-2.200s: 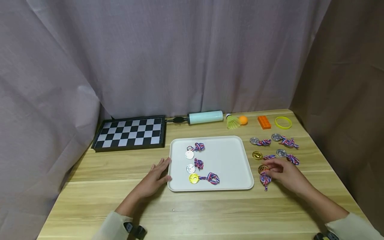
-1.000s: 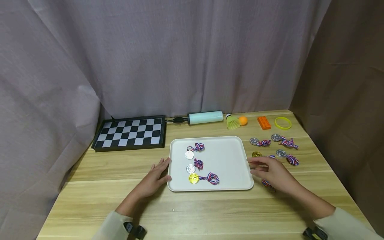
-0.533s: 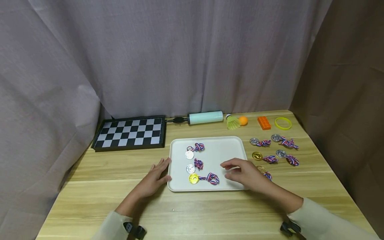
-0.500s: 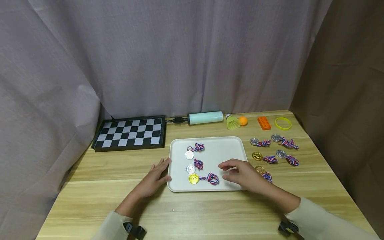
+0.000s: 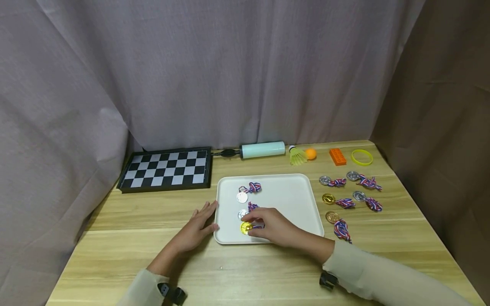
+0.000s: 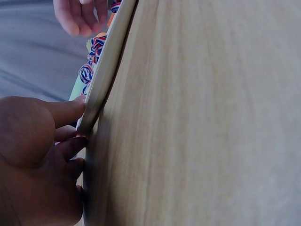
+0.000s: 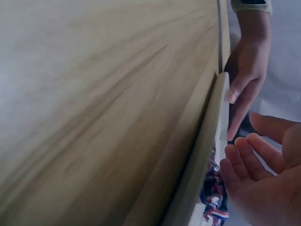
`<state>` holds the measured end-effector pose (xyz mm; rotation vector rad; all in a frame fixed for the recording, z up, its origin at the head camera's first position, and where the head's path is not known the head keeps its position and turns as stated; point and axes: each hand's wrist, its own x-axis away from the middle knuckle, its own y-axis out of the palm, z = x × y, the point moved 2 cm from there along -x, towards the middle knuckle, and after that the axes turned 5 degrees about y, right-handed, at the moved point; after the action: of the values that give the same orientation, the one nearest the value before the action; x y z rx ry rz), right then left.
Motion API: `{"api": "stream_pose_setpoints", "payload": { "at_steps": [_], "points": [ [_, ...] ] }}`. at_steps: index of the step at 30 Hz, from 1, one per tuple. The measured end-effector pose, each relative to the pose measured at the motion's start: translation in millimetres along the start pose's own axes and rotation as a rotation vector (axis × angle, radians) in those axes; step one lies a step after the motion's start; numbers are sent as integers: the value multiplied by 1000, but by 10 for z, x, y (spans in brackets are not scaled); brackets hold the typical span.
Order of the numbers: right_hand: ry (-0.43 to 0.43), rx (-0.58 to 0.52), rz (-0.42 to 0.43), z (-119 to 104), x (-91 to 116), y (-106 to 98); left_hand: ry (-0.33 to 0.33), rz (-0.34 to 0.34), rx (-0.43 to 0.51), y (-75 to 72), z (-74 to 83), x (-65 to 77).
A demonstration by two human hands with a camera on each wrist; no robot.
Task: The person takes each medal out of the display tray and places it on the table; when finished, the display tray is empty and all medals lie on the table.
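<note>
A white tray [image 5: 294, 191] holds two silver medals and a gold medal [image 5: 246, 228], each with a bunched striped ribbon. The right hand [image 5: 275, 227] hovers over the tray's front part, its fingertips just above the gold medal and partly hiding that ribbon. In the right wrist view its thumb and fingers [image 7: 242, 157] stand apart with nothing between them. Along the tray's left edge lies the left hand [image 5: 195, 229], its fingers extended and touching the rim. In the left wrist view the left thumb [image 6: 70, 111] rests against that rim.
Right of the tray lie several medals, among them a bronze medal [image 5: 332, 217] and a gold-coloured one [image 5: 328, 199]. Along the back are a checkered board [image 5: 164, 170], a hand pump [image 5: 262, 149], a shuttlecock [image 5: 297, 156], an orange ball [image 5: 311, 154], an orange block [image 5: 337, 157] and a yellow ring [image 5: 361, 157].
The right hand has left the bronze medal on the table and moved left across the tray to the gold medal. The left hand has stayed at the tray's edge.
</note>
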<state>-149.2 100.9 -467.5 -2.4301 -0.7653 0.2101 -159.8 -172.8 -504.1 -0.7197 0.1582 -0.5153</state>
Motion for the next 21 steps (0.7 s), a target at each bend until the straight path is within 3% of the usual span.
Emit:
{"api": "stream_pose_setpoints", "payload": {
  "at_steps": [7,21],
  "points": [
    [-23,154,50,54,-110,131,13,2,5,-1,-7,8],
    [-31,198,15,119,-154,176,12,-2,14,-16,19,9]
  ]
}}
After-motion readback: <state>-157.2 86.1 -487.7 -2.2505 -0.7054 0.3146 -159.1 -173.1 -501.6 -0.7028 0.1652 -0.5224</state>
